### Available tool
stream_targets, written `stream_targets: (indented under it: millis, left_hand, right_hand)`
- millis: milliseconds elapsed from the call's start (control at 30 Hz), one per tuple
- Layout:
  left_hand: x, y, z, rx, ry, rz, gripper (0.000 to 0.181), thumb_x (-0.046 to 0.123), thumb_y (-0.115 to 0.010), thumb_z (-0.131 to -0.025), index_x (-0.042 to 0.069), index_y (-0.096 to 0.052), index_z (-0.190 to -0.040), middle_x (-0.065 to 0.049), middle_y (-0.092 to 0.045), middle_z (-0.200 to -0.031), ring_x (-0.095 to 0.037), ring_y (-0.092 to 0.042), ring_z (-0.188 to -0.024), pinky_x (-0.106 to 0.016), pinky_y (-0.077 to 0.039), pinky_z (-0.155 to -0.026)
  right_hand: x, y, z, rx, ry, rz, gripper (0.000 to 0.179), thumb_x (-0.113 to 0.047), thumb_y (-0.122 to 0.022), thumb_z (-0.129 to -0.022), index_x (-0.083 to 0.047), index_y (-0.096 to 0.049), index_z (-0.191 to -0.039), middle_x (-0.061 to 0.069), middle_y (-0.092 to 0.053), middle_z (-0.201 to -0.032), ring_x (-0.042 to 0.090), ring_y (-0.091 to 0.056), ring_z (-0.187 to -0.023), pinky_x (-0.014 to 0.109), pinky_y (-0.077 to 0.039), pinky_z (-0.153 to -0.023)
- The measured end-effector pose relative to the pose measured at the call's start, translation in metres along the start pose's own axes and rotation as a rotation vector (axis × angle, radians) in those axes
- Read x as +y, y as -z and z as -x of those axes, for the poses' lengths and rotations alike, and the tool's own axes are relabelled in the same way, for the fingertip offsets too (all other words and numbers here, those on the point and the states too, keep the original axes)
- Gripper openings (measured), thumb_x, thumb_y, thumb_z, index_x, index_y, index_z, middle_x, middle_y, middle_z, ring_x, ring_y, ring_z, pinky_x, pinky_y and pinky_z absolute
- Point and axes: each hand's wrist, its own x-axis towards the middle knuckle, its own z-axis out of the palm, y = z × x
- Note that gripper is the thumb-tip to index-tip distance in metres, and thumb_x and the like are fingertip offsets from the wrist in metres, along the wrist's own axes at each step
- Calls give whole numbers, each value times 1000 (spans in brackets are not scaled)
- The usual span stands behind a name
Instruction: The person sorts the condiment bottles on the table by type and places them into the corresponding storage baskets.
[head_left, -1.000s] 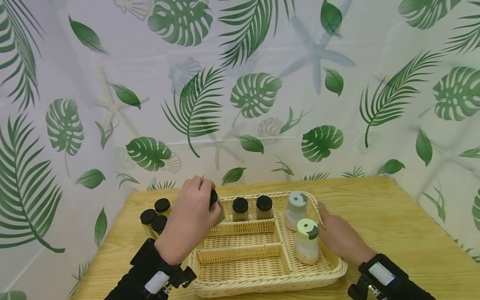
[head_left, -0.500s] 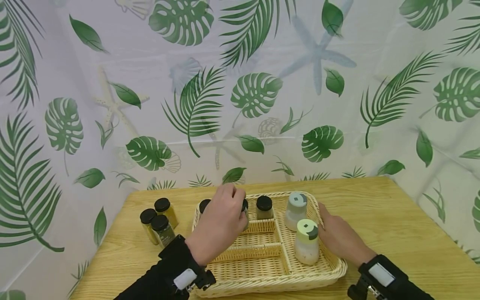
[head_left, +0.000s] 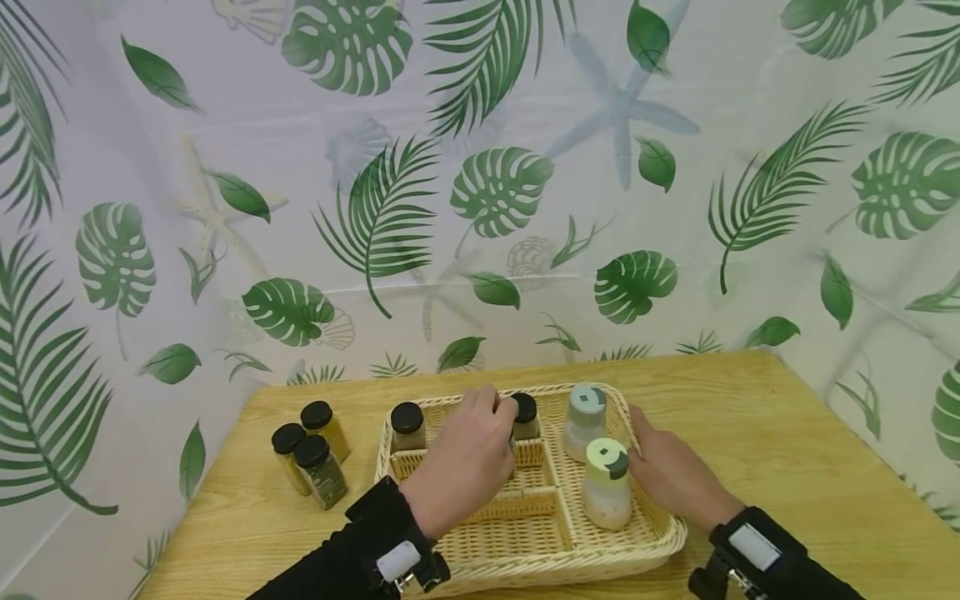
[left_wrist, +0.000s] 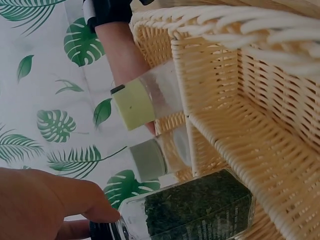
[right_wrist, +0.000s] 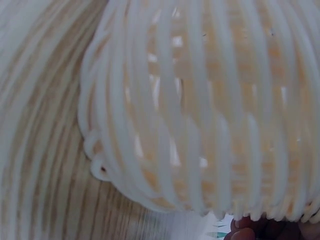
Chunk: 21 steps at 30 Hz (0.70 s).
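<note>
My left hand (head_left: 468,454) pinches the black lid of a spice jar in the back compartment of the wicker basket (head_left: 517,575). In the left wrist view this jar (left_wrist: 200,207) is clear and holds dark green dried herbs; the head view mostly hides it behind the hand. On either side stand two more black-lidded jars, one at the left (head_left: 408,429) and one at the right (head_left: 525,417). My right hand (head_left: 675,471) grips the basket's right rim. Inside that rim stand a grey-green-capped shaker (head_left: 585,421) and a yellow-green-capped shaker (head_left: 607,483).
Left of the basket, a cluster of black-lidded spice jars (head_left: 318,471) stands on the wooden table (head_left: 217,508). Wicker dividers (head_left: 558,500) split the basket into compartments. A leaf-patterned cloth (head_left: 480,192) hangs behind the table.
My left hand has let go of the jar at the back compartment's left end and moved right to take hold of the middle jar's lid. My right hand stays on the rim.
</note>
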Motion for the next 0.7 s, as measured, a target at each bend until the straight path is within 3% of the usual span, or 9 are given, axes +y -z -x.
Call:
stream_targets:
  millis: [267,500,700]
  left_hand:
    - [6,-16,-7,-87,-9,-15,27,3,-62,-90,4,-63,-117,-9,-54,-102,-20,-51,-89,-26,-47,-73]
    - [8,-29,-9,-80,-53,-60,15,4,-66,-87,6,-62,-101,-6,-50,-91,-17,-47,-82,-23,-44,-68]
    - [11,-36,-13,-100,-84,-100,14,7,-66,-89,7,-61,-103,-6,-50,-92,-16,-43,-79,-24,-43,-68]
  right_hand:
    - [-2,-1,1,-7,5,-18,69,-17,-41,-104,5,-6,-159,1,-51,-60,10,-42,-42,26,-35,-44]
    - [-1,-1,1,-2,8,-11,69,-17,-42,-104,6,-7,-159,2,-52,-65,10,-43,-43,26,-35,-45]
    - [-1,0,4,27,14,7,68,-16,-44,-104,7,-10,-158,3,-55,-72,12,-47,-49,28,-36,-47]
